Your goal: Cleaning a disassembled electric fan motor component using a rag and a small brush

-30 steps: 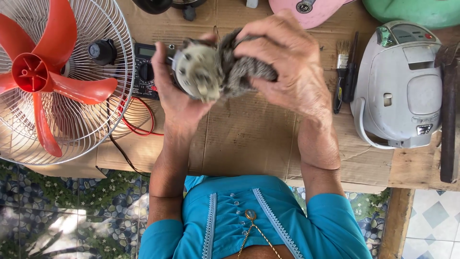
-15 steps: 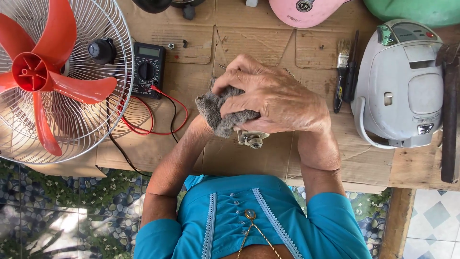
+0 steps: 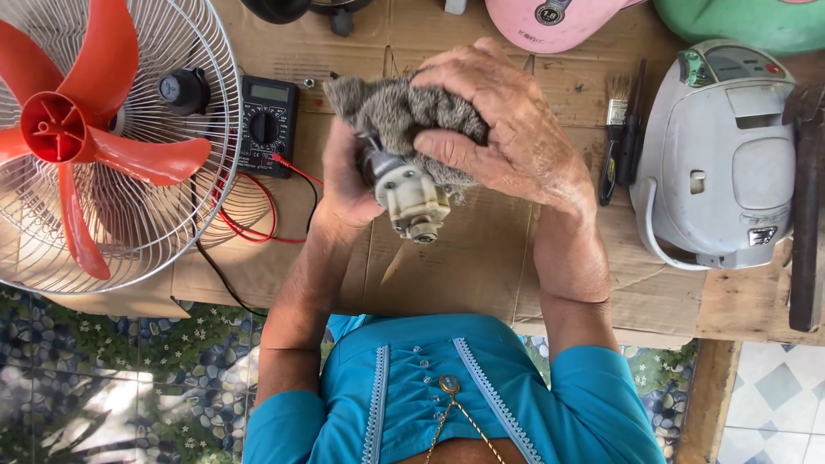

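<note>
A small off-white fan motor (image 3: pixel 412 196) is held above the cardboard-covered workbench (image 3: pixel 481 266). My left hand (image 3: pixel 344 176) grips the motor from the left side, its end pointing toward me. My right hand (image 3: pixel 507 129) presses a grey fluffy cloth (image 3: pixel 395 107) over the top of the motor. The cloth hides most of the motor body and the left fingers.
A red-bladed fan in a wire guard (image 3: pixel 94 137) lies at the left. A black multimeter (image 3: pixel 266 125) with red and black leads sits beside it. A grey-white appliance (image 3: pixel 722 155), a paintbrush (image 3: pixel 614 129), a dark tool (image 3: pixel 808 206) stand at the right. Pink (image 3: pixel 550 17) and green (image 3: pixel 748 21) housings lie behind.
The motor first faced up between both hands, then dropped low under the right hand with the cloth. Now it is raised again, turned end-toward-me, cloth on top.
</note>
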